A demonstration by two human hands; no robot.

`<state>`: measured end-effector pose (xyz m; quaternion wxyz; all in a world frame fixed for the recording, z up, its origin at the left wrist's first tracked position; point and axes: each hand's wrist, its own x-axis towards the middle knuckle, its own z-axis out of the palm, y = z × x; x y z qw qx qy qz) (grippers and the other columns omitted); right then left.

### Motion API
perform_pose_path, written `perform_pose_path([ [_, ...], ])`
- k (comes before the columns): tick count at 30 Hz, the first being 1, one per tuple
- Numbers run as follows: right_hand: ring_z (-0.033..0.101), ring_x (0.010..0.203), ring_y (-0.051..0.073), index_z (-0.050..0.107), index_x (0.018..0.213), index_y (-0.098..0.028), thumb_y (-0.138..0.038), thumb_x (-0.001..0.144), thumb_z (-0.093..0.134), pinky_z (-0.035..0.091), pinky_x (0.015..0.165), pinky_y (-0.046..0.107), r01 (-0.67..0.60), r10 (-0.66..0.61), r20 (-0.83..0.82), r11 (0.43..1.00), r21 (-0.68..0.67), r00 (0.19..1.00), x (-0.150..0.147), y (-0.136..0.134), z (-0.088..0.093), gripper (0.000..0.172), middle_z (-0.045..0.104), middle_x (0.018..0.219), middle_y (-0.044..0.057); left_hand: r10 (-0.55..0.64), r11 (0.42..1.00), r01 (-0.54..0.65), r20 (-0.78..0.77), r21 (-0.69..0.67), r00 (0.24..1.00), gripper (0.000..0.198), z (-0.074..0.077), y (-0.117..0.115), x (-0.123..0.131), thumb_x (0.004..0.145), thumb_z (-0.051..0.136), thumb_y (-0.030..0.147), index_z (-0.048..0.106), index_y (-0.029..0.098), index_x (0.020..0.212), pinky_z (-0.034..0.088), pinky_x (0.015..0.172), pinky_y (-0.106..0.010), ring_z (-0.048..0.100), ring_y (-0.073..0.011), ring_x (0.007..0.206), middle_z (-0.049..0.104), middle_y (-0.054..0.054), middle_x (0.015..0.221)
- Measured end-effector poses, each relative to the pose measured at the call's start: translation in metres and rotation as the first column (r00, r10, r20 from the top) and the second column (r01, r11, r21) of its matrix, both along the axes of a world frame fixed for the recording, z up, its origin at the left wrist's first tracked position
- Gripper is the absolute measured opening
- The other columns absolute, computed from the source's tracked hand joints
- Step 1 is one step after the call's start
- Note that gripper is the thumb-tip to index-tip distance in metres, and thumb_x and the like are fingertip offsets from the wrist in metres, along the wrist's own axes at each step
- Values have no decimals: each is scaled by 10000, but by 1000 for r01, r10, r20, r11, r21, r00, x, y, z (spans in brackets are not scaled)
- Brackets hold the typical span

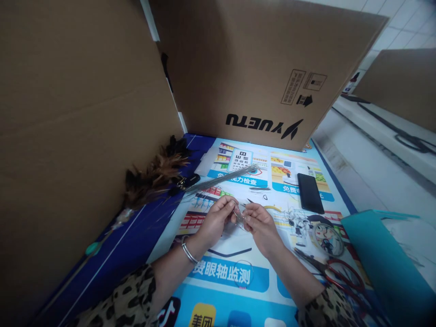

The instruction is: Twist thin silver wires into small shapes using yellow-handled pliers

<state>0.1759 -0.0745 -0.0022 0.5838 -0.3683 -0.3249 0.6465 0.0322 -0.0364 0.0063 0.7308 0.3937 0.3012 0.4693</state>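
Note:
My left hand (218,218) and my right hand (261,227) are close together over the printed table cover. Both are closed, with thumb and fingers pinching a thin bent wire (239,213) between them; its finer shape is too small to make out. Just behind the hands lies a tool with a dark tip and a yellow handle (273,208), partly hidden by my right hand. A bundle of straight thin wires (226,178) lies farther back. On the cover nearer me rests a thin wire loop (252,272).
To the right are a heap of wire bits (297,223), a round clear dish (327,240), red-handled scissors (344,274), a black phone (310,193) and a teal box (384,259). A feather duster (150,179) lies left. Cardboard panels (265,68) stand behind and left.

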Motion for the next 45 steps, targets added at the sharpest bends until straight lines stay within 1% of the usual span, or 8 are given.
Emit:
perform_pose_path([
  [5, 503, 622, 107, 597, 969, -213, -190, 713, 682, 372, 561, 238, 1, -1, -15, 1000, 29, 1000, 1, 0, 2, 271, 626, 799, 10, 1, 1000, -1, 2, 11, 1000, 162, 1, 0, 0, 846, 529, 313, 541, 153, 863, 393, 581, -221, 502, -84, 565, 546, -1, 705],
  [11, 559, 655, 131, 592, 938, -219, -205, 728, 672, 366, 514, 223, -20, 20, -28, 1000, -7, 999, 2, 0, 2, 225, 621, 774, 7, -21, 1000, 21, 8, -11, 1000, 161, 4, -1, -1, 841, 540, 315, 538, 156, 866, 400, 595, -234, 499, -86, 560, 550, -1, 701],
  [17, 500, 550, 92, 606, 911, -218, -184, 714, 679, 296, 429, 189, 3, -7, -60, 998, -60, 998, 2, 3, -1, 212, 588, 725, -10, -71, 997, 71, 12, -4, 997, 166, 8, -2, -1, 819, 578, 312, 534, 153, 811, 392, 590, -232, 508, -100, 552, 551, 5, 593],
  [26, 535, 543, 97, 606, 921, -218, -195, 703, 689, 318, 409, 187, -13, 6, -75, 995, -96, 997, 5, 4, 3, 235, 593, 694, -18, -93, 996, 93, 23, 3, 995, 168, 8, -1, -1, 826, 570, 314, 532, 150, 819, 423, 594, -257, 567, -127, 568, 616, -27, 658],
  [30, 562, 585, 112, 603, 929, -221, -190, 717, 679, 341, 423, 192, -19, 12, -74, 995, -93, 997, 5, 4, 2, 228, 593, 712, -14, -76, 997, 76, 29, 21, 997, 184, 10, -1, 0, 824, 571, 327, 534, 147, 817, 426, 607, -265, 568, -134, 576, 604, -23, 620],
  [34, 595, 669, 139, 604, 926, -226, -180, 702, 692, 370, 463, 207, -18, 11, -77, 995, -93, 997, 6, 4, 1, 244, 610, 780, -1, -36, 999, 36, 19, 28, 999, 167, 7, -1, 0, 806, 597, 307, 547, 149, 824, 416, 606, -252, 549, -122, 569, 577, -6, 582],
  [41, 613, 726, 155, 609, 907, -223, -158, 702, 670, 391, 530, 230, -25, 16, -102, 996, -86, 995, 7, 5, 4, 224, 632, 831, 4, -62, 998, 62, 1, 16, 998, 163, 3, 1, -1, 784, 625, 282, 578, 142, 851, 417, 592, -237, 519, -100, 579, 567, -10, 640],
  [45, 604, 697, 154, 615, 908, -211, -206, 757, 618, 396, 548, 247, -28, 18, -131, 997, -77, 991, 7, 5, 6, 152, 631, 818, 13, -89, 996, 89, 3, 21, 996, 144, 4, 0, -1, 794, 614, 266, 568, 136, 836, 431, 618, -256, 532, -113, 613, 573, -23, 672],
])
